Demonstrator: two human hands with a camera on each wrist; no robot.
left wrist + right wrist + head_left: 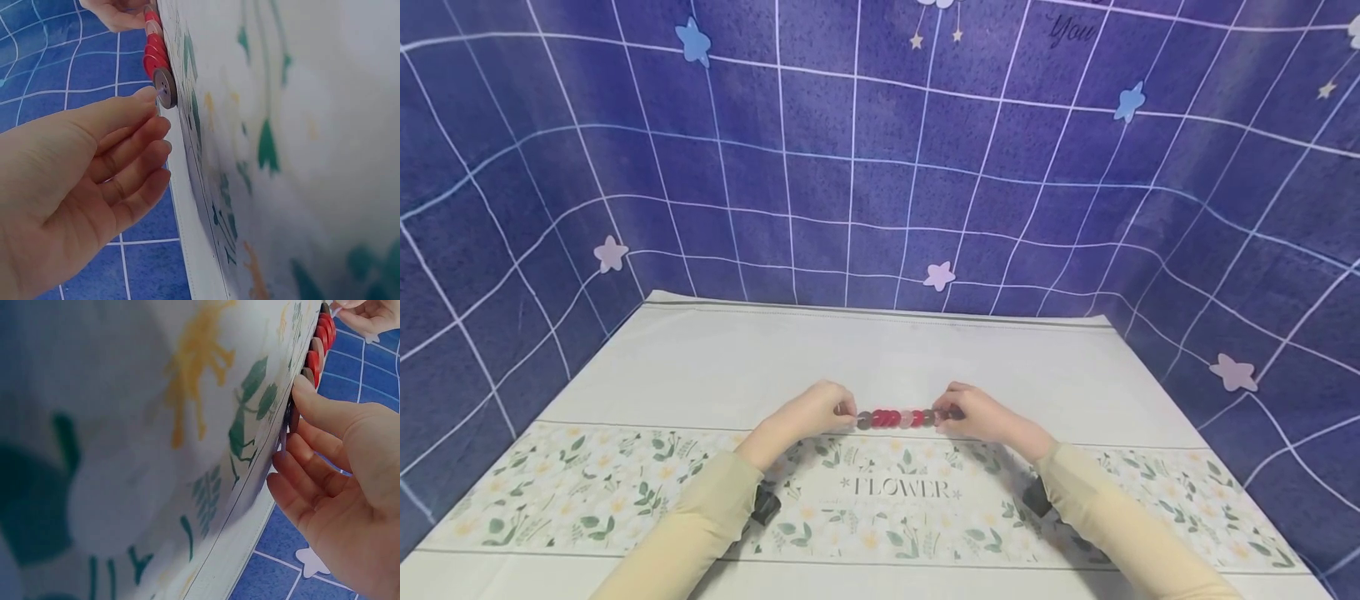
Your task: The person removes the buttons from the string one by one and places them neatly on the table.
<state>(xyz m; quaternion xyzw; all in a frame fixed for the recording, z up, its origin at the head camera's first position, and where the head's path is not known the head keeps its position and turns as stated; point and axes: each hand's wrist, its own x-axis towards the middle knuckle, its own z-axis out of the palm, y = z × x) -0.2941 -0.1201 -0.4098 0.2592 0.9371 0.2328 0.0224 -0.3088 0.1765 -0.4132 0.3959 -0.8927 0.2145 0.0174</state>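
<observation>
A row of round buttons (887, 418), red, pink and brown, is strung on a thin pale cord and stretched level between my hands, just above the table. At its left end my left hand (820, 407) pinches the cord with thumb and forefinger, right beside a brown button (165, 87). My right hand (976, 412) pinches the other end; in the right wrist view a brown button (294, 417) lies between thumb and fingers, and a bit of pale cord (283, 436) hangs there. Red buttons (155, 55) overlap along the middle. The right fingertips are partly hidden in the head view.
A white table cover (715, 358) has a flowered band with the word FLOWER (901, 488). Behind and at both sides hangs a blue grid-patterned cloth (880, 167) with stars. A dark strap device (765, 505) sits at my left wrist, another (1037, 497) at my right.
</observation>
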